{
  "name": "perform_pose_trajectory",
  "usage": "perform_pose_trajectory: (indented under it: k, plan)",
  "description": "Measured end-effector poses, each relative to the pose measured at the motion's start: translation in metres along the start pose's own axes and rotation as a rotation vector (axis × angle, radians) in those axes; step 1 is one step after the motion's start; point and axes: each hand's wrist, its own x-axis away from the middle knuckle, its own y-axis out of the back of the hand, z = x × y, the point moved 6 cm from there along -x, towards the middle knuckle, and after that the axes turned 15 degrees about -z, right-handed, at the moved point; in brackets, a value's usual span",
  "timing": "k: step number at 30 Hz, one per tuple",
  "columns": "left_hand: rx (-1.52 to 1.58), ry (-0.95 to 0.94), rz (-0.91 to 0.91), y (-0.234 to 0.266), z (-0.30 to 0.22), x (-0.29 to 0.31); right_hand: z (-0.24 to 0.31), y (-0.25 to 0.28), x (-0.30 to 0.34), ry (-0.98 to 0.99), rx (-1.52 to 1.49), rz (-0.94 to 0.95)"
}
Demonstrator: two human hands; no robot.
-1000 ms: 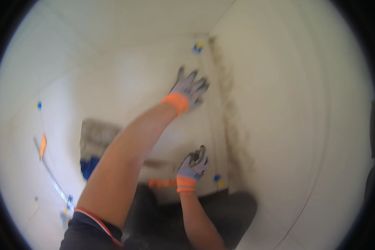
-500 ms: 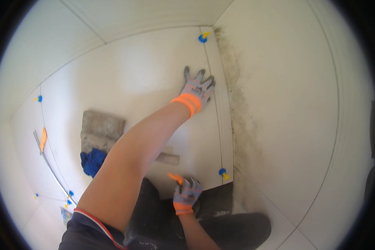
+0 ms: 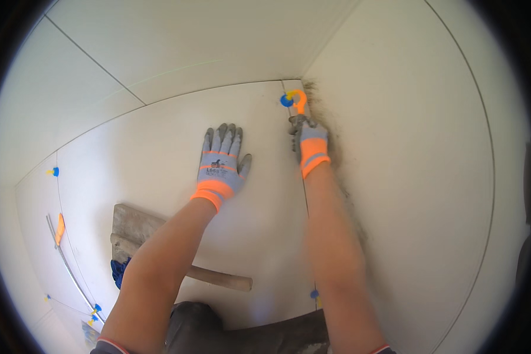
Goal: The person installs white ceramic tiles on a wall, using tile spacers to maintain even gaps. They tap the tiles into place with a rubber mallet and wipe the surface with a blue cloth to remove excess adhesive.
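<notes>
My left hand (image 3: 219,168), in a grey glove with an orange cuff, lies flat with fingers stretched out on a large pale tile (image 3: 159,138). In my right hand (image 3: 308,133), gloved the same way, is an orange hooked wrench (image 3: 301,104). Its curved head meets the yellow cap of a blue-and-yellow tile leveling clip (image 3: 287,100), which stands in the joint near the far right corner. My fingers wrap round the wrench's grip and hide most of it.
A pale wall (image 3: 407,165) rises along the right. At left lie a dirty grey block (image 3: 137,224), a handle-like bar (image 3: 224,278) and a blue cloth (image 3: 118,273). Farther left are an orange tool (image 3: 60,229), a metal strip (image 3: 74,277) and another clip (image 3: 55,171). My knee (image 3: 194,321) is near.
My right hand has gone from near my knee up to the far clip, carrying the orange wrench. My left hand has shifted left on the tile, away from the right-hand joint. The view has also shifted.
</notes>
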Motion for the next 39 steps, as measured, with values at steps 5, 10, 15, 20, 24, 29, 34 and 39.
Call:
perform_pose_trajectory:
  k: [5, 10, 15, 20, 24, 29, 34, 39]
  plan:
    - [0.017, 0.040, -0.008, 0.004, -0.010, -0.004, 0.020, 0.014, -0.018, 0.045, 0.210, -0.002]
    - [0.014, 0.061, 0.011, 0.003, -0.012, -0.008, 0.033, 0.021, -0.017, 0.425, 0.675, -0.299]
    - [0.038, 0.070, 0.000, 0.001, -0.013, -0.009, 0.036, 0.018, -0.013, 0.446, 0.475, -0.227]
    - [0.007, 0.070, -0.012, 0.000, -0.016, -0.010, 0.052, 0.025, -0.005, 0.431, 0.915, -0.249]
    - [0.000, 0.071, 0.009, 0.000, -0.016, -0.010, 0.066, 0.013, 0.008, 0.526, 1.228, -0.322]
    - [-0.004, 0.078, 0.034, -0.001, -0.016, -0.011, 0.074, 0.002, 0.008, 0.551, 1.525, -0.240]
    - [-0.006, 0.073, -0.009, 0.000, -0.018, -0.013, 0.085, -0.002, 0.006, 0.541, 1.648, -0.078]
    - [-0.022, 0.065, -0.040, 0.000, -0.022, -0.013, 0.081, -0.011, 0.001, 0.743, 1.958, 0.031]
